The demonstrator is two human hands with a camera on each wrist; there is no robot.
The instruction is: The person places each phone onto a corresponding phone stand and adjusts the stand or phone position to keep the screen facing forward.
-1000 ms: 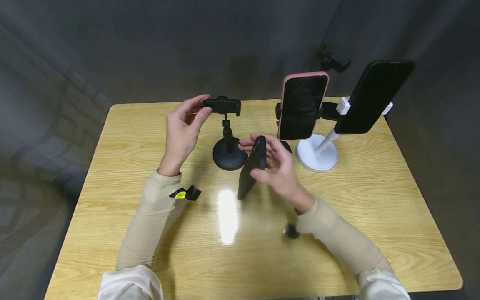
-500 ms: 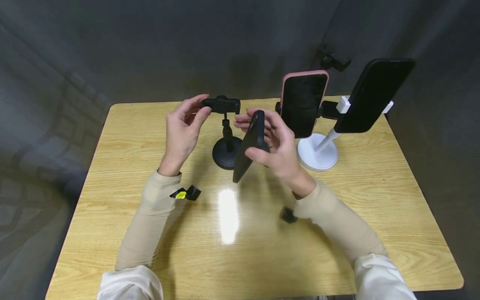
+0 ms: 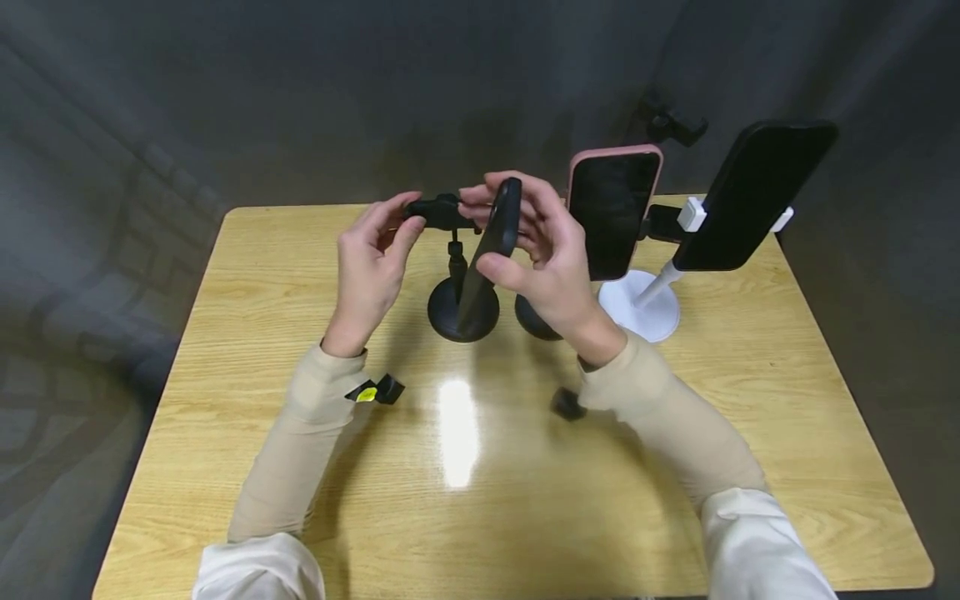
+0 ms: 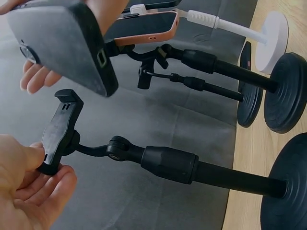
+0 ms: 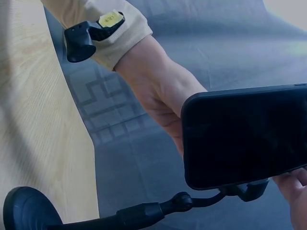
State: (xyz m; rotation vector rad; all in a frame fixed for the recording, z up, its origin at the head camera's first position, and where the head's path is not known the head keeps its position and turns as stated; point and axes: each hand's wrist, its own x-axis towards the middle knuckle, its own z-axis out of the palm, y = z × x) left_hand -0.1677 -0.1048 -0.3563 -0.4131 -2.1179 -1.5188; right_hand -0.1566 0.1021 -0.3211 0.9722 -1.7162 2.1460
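Your left grip [image 3: 371,267] pinching one end of the black phone-stand clamp [image 4: 61,127], your right grip [image 3: 555,262] clasping a black smartphone [image 4: 60,40], tilted above the desk [image 3: 247,333], near but apart from that clamp (pink-cased phone [image 3: 615,212] mounted to the right).

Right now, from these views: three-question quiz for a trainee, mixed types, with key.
1. Multiple choice: what does the right hand hold?
A) the pink-cased phone
B) a dark-cased phone
C) nothing

2. True or false: the left hand holds nothing.

3. Fill in: in the head view, the rightmost visible stand base is ___ in colour.

Key:
1. B
2. False; it pinches a black stand's clamp.
3. White
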